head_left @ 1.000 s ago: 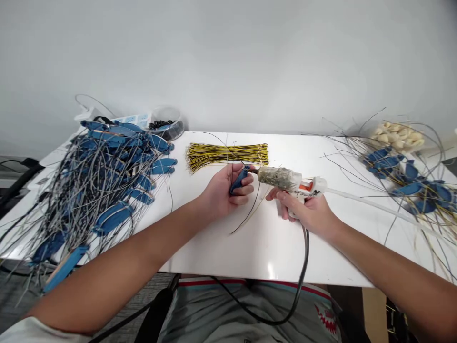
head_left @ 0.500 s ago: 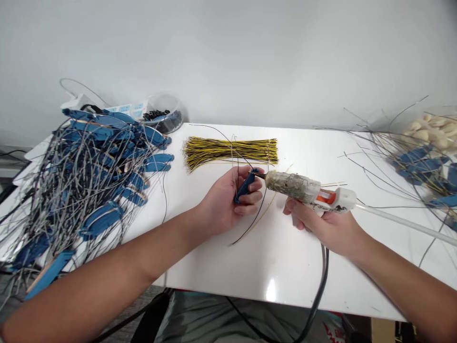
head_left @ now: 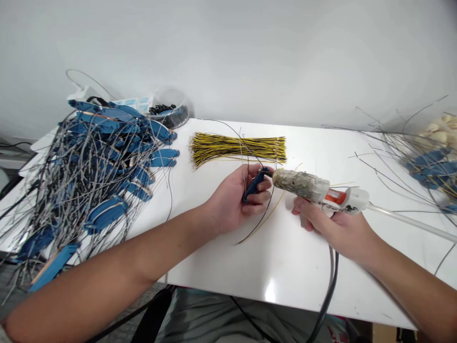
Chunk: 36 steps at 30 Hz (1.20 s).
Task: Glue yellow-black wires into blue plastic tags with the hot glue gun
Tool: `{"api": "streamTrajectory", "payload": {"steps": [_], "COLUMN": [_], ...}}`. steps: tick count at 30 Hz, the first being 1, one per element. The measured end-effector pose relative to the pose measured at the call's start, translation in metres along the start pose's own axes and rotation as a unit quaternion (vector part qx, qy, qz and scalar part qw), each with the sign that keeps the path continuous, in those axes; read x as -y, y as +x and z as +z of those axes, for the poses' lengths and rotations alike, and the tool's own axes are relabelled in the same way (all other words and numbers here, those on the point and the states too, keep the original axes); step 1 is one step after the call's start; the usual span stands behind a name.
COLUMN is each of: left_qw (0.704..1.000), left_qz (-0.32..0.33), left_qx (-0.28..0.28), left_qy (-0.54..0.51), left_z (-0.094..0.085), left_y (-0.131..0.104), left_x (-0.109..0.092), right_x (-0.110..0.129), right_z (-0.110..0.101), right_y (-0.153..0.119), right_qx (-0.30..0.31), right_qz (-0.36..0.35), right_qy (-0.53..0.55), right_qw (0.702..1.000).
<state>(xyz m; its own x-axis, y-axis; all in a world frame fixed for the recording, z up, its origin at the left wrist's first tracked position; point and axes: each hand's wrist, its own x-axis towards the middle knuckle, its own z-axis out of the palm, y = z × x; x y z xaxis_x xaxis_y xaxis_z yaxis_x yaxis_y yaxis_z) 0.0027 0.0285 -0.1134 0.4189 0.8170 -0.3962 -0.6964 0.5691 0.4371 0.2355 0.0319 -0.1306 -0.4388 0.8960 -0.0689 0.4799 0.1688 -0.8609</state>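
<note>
My left hand (head_left: pixel 237 200) holds a small blue part (head_left: pixel 254 186) between its fingers, tilted, with thin grey, black and yellow wires trailing from it. In my right hand (head_left: pixel 330 224) is a glue gun (head_left: pixel 303 186), its front crusted with residue and a clear stick coming out of the back. The gun's nozzle meets the upper end of the blue part; the exact contact spot is too small to tell. Behind my left hand, a bundle of yellow and black wires (head_left: pixel 239 148) lies on the white table (head_left: pixel 221 267).
A large heap of blue parts with tangled wires (head_left: pixel 103 214) covers the left side. Behind it stands a clear round tub (head_left: pixel 173 107) holding black pieces. More wired blue parts (head_left: pixel 433 166) and cream-coloured pieces (head_left: pixel 439 133) are at the right. A black cable (head_left: pixel 326 297) hangs over the front edge.
The whole view has shifted, so the table items and both hands appear slightly further right. The hold on the blue part and the glue gun looks the same.
</note>
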Motion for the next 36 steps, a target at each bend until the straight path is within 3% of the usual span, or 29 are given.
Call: {"api": "streamTrajectory", "payload": {"steps": [9, 36], "left_qw": [1.0, 1.0], "left_qz": [0.002, -0.006], "left_qx": [0.005, 0.006], "left_qy": [-0.006, -0.005], "left_z": [-0.0011, -0.0013], "left_y": [0.0006, 0.0004], "left_x": [-0.0004, -0.0011], "right_x": [-0.001, -0.0035], "right_z": [-0.0016, -0.0012], "right_y": [0.0031, 0.0038], "right_qx": [0.004, -0.001], "right_qz": [-0.06, -0.064], "right_qy": [-0.036, -0.044], "right_qw": [0.998, 0.997]}}
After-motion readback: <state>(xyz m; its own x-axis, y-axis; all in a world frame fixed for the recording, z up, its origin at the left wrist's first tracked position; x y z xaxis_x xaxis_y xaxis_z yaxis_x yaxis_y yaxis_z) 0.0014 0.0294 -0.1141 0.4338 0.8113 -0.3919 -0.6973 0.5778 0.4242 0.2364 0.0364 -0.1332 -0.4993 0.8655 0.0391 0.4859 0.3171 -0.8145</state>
